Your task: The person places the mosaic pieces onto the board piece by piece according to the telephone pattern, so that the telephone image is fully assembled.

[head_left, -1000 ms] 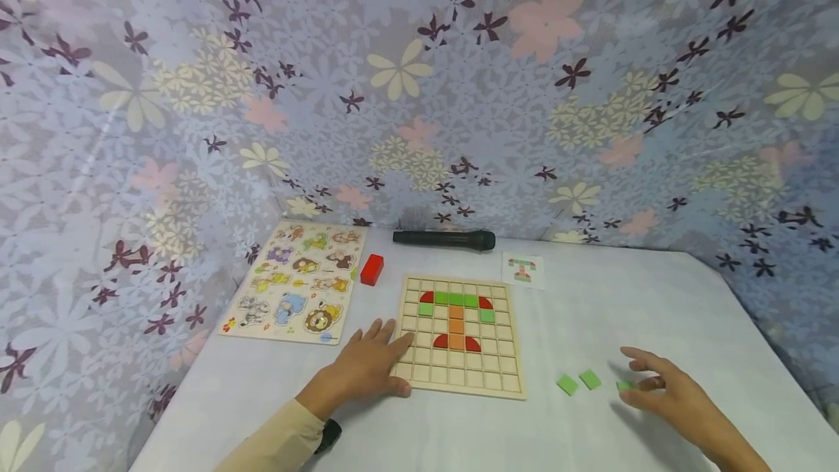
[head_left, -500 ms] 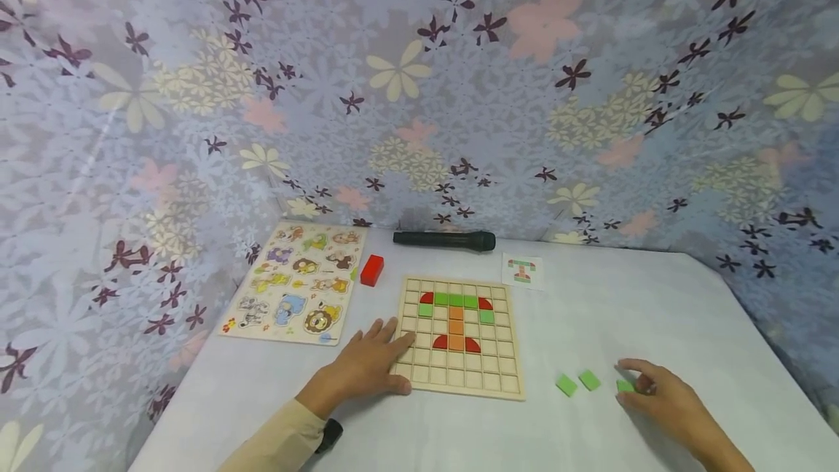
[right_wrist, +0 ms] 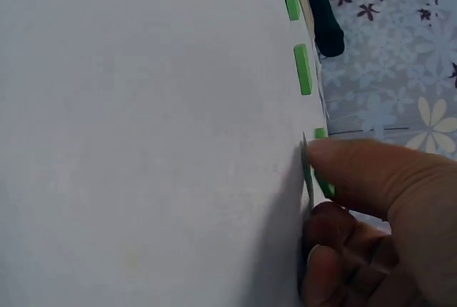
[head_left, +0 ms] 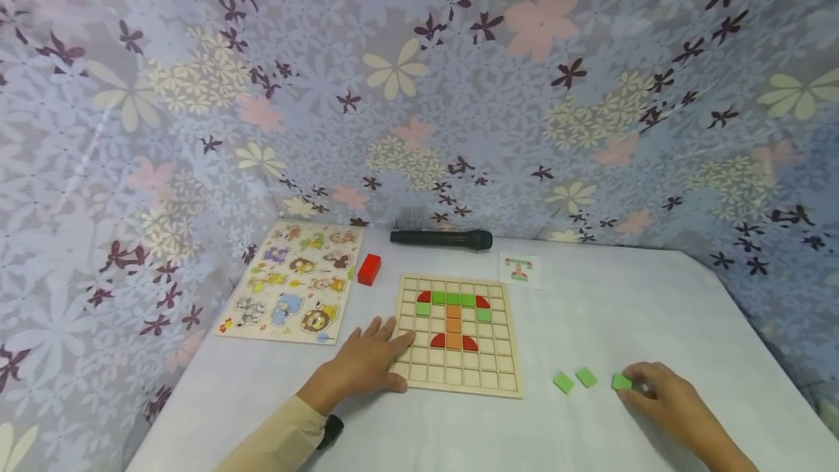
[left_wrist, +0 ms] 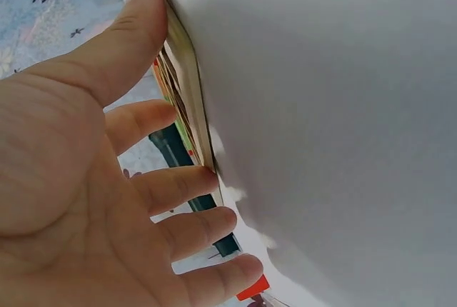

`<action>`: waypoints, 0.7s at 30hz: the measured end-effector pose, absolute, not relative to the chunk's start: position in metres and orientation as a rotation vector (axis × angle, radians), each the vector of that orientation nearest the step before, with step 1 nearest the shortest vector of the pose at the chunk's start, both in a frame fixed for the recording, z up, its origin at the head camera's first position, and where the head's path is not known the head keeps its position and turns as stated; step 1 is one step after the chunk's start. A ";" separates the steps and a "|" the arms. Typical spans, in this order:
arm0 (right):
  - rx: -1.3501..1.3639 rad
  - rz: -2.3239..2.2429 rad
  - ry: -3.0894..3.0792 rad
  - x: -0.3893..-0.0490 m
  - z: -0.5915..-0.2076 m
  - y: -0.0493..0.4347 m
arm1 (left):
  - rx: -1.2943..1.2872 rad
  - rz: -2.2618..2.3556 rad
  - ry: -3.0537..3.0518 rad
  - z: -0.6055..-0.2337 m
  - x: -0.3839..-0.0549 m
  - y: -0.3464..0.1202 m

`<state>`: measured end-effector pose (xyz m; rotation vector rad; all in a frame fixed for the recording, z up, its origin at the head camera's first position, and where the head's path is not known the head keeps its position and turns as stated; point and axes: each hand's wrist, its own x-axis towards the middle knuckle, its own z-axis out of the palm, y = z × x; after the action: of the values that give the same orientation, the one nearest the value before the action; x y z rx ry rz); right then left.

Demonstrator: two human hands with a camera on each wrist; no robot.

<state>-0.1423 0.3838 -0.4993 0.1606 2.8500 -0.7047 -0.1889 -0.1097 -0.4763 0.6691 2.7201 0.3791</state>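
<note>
My right hand (head_left: 665,399) pinches a green square tile (head_left: 621,382) between thumb and index finger at the right of the table; part of the tile (right_wrist: 325,183) shows behind the thumb in the right wrist view. Two more green tiles lie to its left, a nearer one (head_left: 563,383) and a farther one (head_left: 586,377). With fingers spread and straight, my left hand (head_left: 367,361) rests against the left edge of a wooden grid board (head_left: 481,380). Red quarter-round pieces (head_left: 438,341), green squares (head_left: 453,299) and orange squares (head_left: 453,325) form a T-like figure on that board.
A pattern card (head_left: 521,270) lies behind the board's right corner. A black microphone (head_left: 439,240) is along the back, with a red block (head_left: 369,269) left of the board. An animal puzzle board (head_left: 295,282) occupies the left side. Floral cloth (head_left: 419,93) hangs behind the table.
My right thumb and index finger have come together on the rightmost green tile, which now sits slightly tilted between them. The left hand has stayed by the board.
</note>
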 end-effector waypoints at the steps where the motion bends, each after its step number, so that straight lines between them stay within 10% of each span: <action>1: 0.143 -0.713 2.865 -0.142 -0.499 0.383 | 0.669 0.377 2.721 -0.475 -0.189 -0.110; 21: -0.016 -1.647 2.661 -0.168 -0.468 0.322 | 0.659 0.350 2.726 -0.475 -0.189 -0.107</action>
<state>-0.1676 0.3222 -0.4683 -0.0160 2.6611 -1.6470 -0.1894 -0.1066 -0.4751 0.6590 2.7260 0.3501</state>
